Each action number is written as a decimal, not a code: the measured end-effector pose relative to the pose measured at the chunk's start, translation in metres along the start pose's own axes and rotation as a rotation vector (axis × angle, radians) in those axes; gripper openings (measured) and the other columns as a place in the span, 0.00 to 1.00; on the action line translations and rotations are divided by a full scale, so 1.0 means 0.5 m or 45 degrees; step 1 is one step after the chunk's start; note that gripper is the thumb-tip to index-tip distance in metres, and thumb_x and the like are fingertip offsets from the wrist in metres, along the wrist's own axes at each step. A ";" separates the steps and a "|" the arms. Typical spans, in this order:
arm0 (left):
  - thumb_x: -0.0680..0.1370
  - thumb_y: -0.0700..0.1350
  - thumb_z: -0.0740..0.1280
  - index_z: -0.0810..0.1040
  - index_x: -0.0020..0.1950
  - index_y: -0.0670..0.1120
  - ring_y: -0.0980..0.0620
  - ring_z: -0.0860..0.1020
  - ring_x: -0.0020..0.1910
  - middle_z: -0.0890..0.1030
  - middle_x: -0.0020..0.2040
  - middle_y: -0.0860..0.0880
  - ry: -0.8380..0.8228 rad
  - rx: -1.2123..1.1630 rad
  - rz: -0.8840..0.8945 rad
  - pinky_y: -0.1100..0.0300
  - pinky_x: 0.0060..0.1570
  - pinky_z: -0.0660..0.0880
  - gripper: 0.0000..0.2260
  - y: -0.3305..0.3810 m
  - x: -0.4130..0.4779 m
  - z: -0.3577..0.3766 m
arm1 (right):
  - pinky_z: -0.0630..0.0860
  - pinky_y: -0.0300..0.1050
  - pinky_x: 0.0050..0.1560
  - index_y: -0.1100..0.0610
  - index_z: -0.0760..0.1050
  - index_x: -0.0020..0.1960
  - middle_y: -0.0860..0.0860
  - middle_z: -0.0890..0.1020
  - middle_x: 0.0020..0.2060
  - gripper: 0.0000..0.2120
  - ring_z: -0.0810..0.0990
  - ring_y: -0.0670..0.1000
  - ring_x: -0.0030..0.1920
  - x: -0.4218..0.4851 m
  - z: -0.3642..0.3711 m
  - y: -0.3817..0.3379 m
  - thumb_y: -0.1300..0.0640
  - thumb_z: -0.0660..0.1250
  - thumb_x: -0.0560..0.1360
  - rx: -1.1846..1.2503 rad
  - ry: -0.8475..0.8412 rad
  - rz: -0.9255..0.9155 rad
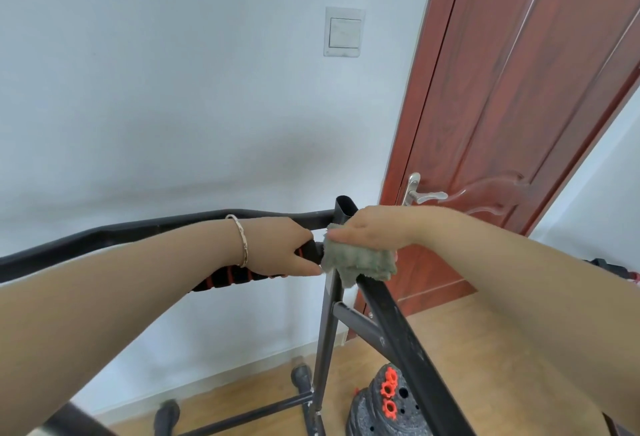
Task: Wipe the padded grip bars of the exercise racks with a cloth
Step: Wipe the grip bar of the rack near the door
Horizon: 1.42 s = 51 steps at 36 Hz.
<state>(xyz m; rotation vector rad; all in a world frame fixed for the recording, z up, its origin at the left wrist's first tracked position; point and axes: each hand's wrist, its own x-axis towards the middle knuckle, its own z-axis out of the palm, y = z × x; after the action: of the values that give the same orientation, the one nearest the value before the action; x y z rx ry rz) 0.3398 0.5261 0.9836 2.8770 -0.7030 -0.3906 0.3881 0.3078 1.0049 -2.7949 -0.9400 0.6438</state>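
We see the left hand (281, 249) on the padded grip bar (228, 278) — cloth (363, 262) just right, under the right hand (374, 231).

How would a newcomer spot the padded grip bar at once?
Start at the red-brown door; the black rack upright stands before it. The padded grip bar juts left from it, gripped by the left hand beside the green cloth. Unlike the bare black bars nearby, it has red rings.
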 end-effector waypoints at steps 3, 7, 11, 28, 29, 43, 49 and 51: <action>0.75 0.67 0.60 0.74 0.43 0.50 0.64 0.77 0.28 0.82 0.32 0.55 -0.013 0.020 0.014 0.68 0.28 0.70 0.20 0.002 -0.001 0.002 | 0.75 0.46 0.57 0.44 0.84 0.47 0.41 0.86 0.44 0.39 0.84 0.44 0.48 0.007 -0.021 0.006 0.17 0.48 0.66 0.062 -0.175 0.106; 0.72 0.68 0.63 0.76 0.45 0.47 0.57 0.81 0.30 0.83 0.34 0.53 -0.119 -0.236 -0.041 0.67 0.28 0.73 0.23 -0.004 -0.004 -0.012 | 0.80 0.45 0.47 0.46 0.80 0.45 0.43 0.85 0.38 0.30 0.83 0.41 0.37 0.000 -0.015 0.010 0.21 0.58 0.67 0.087 -0.121 -0.065; 0.70 0.68 0.63 0.75 0.45 0.47 0.56 0.80 0.29 0.82 0.33 0.55 -0.165 -0.285 -0.065 0.64 0.30 0.76 0.24 -0.008 0.000 -0.018 | 0.68 0.40 0.31 0.46 0.71 0.42 0.45 0.79 0.30 0.28 0.77 0.42 0.29 -0.022 0.002 0.004 0.21 0.61 0.64 -0.216 0.184 -0.112; 0.75 0.65 0.62 0.74 0.46 0.46 0.51 0.82 0.32 0.82 0.33 0.52 -0.315 -0.400 -0.028 0.53 0.43 0.81 0.21 -0.019 -0.002 -0.048 | 0.64 0.44 0.27 0.52 0.65 0.47 0.46 0.73 0.29 0.28 0.74 0.51 0.28 -0.063 0.013 0.038 0.26 0.55 0.74 -0.834 0.703 -0.358; 0.75 0.65 0.62 0.74 0.46 0.46 0.51 0.82 0.32 0.82 0.33 0.52 -0.324 -0.393 -0.032 0.52 0.44 0.82 0.21 -0.019 -0.003 -0.046 | 0.60 0.42 0.27 0.52 0.66 0.48 0.45 0.73 0.29 0.30 0.74 0.49 0.28 -0.061 0.011 0.040 0.24 0.54 0.71 -0.793 0.663 -0.346; 0.72 0.67 0.62 0.75 0.49 0.45 0.52 0.83 0.32 0.83 0.35 0.53 -0.258 -0.316 -0.077 0.65 0.32 0.77 0.25 -0.011 0.001 -0.040 | 0.64 0.44 0.32 0.56 0.66 0.27 0.45 0.67 0.17 0.33 0.68 0.43 0.20 -0.010 -0.023 0.021 0.33 0.51 0.81 -0.099 0.351 -0.050; 0.72 0.68 0.63 0.75 0.46 0.48 0.56 0.82 0.30 0.83 0.35 0.54 -0.096 -0.181 -0.076 0.64 0.31 0.76 0.22 -0.008 0.005 -0.028 | 0.71 0.47 0.37 0.58 0.75 0.40 0.52 0.74 0.26 0.31 0.72 0.48 0.30 -0.018 -0.017 0.023 0.36 0.48 0.82 -0.333 0.478 -0.071; 0.74 0.68 0.63 0.74 0.45 0.50 0.61 0.79 0.28 0.82 0.34 0.55 -0.039 -0.051 -0.047 0.67 0.29 0.71 0.20 -0.007 0.010 -0.015 | 0.73 0.46 0.40 0.55 0.76 0.47 0.48 0.75 0.27 0.30 0.75 0.47 0.31 -0.028 -0.002 0.025 0.33 0.46 0.79 -0.413 0.483 -0.075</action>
<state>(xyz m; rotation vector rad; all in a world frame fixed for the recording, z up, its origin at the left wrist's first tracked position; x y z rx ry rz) 0.3477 0.5274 0.9890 2.8558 -0.6405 -0.4488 0.3856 0.2894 1.0076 -2.9866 -1.1187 -0.0603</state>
